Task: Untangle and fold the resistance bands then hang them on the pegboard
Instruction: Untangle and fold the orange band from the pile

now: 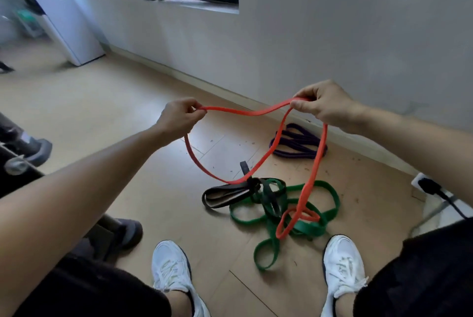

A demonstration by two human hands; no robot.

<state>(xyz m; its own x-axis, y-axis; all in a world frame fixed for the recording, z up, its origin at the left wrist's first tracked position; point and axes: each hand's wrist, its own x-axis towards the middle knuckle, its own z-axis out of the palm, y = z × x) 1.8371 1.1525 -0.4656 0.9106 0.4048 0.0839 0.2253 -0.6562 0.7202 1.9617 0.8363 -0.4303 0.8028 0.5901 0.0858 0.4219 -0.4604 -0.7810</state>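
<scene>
An orange resistance band (pixel 249 111) is stretched between my two hands above the floor. My left hand (pixel 179 117) pinches one end and my right hand (pixel 320 104) pinches the other. The band's lower loops hang down: one passes under a black band (pixel 225 195), the other lies across a green band (pixel 322 222) in a tangled heap on the floor. A purple band (pixel 298 143) lies coiled by the wall, apart from the heap. No pegboard is in view.
My two white shoes (pixel 170 270) stand on the wooden floor near the heap. Another person's dark shoes (pixel 125 232) are at the left. A power strip with a black plug (pixel 430 186) sits at the right. A white wall and a window ledge (pixel 204 5) lie ahead.
</scene>
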